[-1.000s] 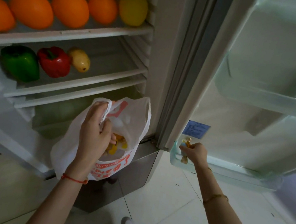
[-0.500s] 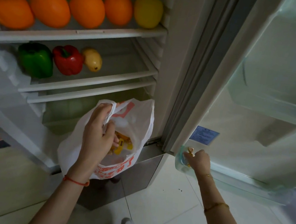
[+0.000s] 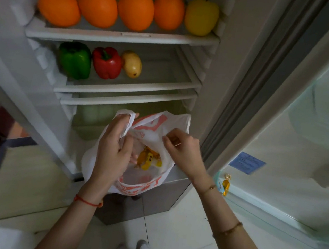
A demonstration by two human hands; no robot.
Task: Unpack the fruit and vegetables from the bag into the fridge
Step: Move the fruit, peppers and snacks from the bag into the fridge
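A white plastic bag (image 3: 145,186) with red print hangs in front of the open fridge. My left hand (image 3: 112,148) grips its left handle. My right hand (image 3: 183,149) pinches the bag's right rim, holding the mouth apart. Small yellow wrapped items (image 3: 149,158) lie at the bottom of the bag. Several oranges (image 3: 98,6) and a yellow apple (image 3: 201,17) line the top shelf. A green pepper (image 3: 75,59), a red pepper (image 3: 106,62) and a yellow mango (image 3: 132,64) sit on the shelf below.
The fridge door (image 3: 310,125) stands open at the right, with a yellow wrapped item (image 3: 225,184) in its lowest door bin. A pale green drawer (image 3: 96,113) lies behind the bag. White tiled floor (image 3: 184,235) is below, a cabinet (image 3: 27,184) at the left.
My right hand has left the door bin, where the yellow wrapped item now stays, and has moved left to the bag's rim. The left hand still holds the bag.
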